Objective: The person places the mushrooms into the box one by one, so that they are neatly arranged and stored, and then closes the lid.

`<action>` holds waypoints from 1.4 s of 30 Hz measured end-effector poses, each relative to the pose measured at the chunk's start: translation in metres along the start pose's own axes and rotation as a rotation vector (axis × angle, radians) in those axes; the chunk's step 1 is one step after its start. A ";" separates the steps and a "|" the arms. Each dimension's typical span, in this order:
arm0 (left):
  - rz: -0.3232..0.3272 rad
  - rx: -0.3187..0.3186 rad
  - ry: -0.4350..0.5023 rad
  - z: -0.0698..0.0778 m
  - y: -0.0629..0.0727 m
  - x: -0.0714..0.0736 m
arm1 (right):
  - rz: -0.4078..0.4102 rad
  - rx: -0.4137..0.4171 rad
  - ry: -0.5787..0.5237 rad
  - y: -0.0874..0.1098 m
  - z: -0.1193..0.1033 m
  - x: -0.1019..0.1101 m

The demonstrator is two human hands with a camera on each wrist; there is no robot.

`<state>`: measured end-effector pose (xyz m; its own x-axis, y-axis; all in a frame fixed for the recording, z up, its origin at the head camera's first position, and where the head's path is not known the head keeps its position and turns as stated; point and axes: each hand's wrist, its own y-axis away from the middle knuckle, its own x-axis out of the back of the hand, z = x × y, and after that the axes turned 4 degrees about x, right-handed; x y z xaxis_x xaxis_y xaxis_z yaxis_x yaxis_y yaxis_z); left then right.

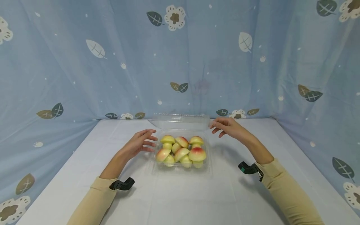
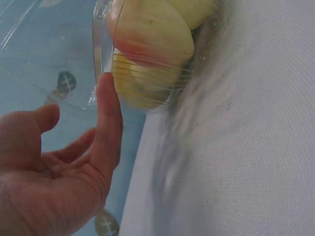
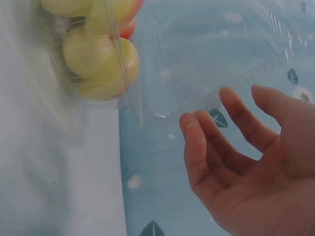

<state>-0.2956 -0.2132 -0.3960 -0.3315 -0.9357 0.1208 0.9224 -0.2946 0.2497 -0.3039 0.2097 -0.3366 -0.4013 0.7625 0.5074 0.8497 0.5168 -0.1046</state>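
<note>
A clear plastic clamshell box (image 1: pixel 209 157) sits on the table with its lid (image 1: pixel 181 120) raised at the back. Inside it lie several mushroom-shaped pieces (image 1: pixel 197 153), pale yellow-green with reddish caps. At the box's left side is my left hand (image 1: pixel 139 143), fingers extended; in the left wrist view a fingertip (image 2: pixel 106 81) is right at the rim. My right hand (image 1: pixel 227 127) hovers by the lid's right edge, fingers loosely bent with nothing between them. The right wrist view shows this hand (image 3: pixel 246 152) below the clear lid (image 3: pixel 197 54).
A white cloth covers the table (image 1: pixel 194 200). Behind and on both sides hangs a blue curtain (image 1: pixel 197 56) with leaves and flowers, its lower edge close behind the lid. Black wrist devices (image 1: pixel 122 184) are strapped over both beige sleeves (image 1: pixel 94 200).
</note>
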 end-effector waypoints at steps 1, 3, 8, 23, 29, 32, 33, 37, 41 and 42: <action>-0.008 0.004 0.001 0.000 -0.001 0.000 | -0.006 -0.006 0.010 0.001 0.000 -0.001; -0.019 0.012 0.003 -0.001 -0.001 0.000 | -0.016 -0.018 0.031 0.002 0.001 -0.001; -0.049 0.022 0.008 0.000 0.000 -0.001 | -0.045 -0.036 0.039 0.004 0.007 -0.005; -0.075 0.063 0.015 0.001 0.007 0.001 | -0.147 -0.022 0.078 0.009 0.020 -0.015; -0.101 0.024 -0.061 0.000 0.006 0.002 | -0.196 -0.023 0.038 0.011 0.024 -0.017; -0.111 0.003 -0.075 0.000 0.006 0.001 | -0.221 -0.014 0.014 0.011 0.028 -0.018; -0.112 -0.001 -0.074 0.000 0.007 0.001 | -0.224 -0.011 0.008 0.011 0.029 -0.019; -0.104 -0.014 -0.078 0.002 0.006 -0.002 | -0.207 -0.012 -0.005 0.009 0.032 -0.019; -0.068 -0.028 -0.073 0.003 0.002 -0.002 | -0.173 -0.021 -0.003 0.005 0.033 -0.019; -0.056 -0.030 -0.071 0.002 0.001 -0.003 | -0.166 -0.023 -0.004 0.003 0.033 -0.020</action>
<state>-0.2945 -0.2105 -0.3938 -0.3954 -0.9016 0.1754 0.9071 -0.3532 0.2291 -0.3044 0.2093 -0.3748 -0.5380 0.6691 0.5127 0.7794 0.6266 0.0002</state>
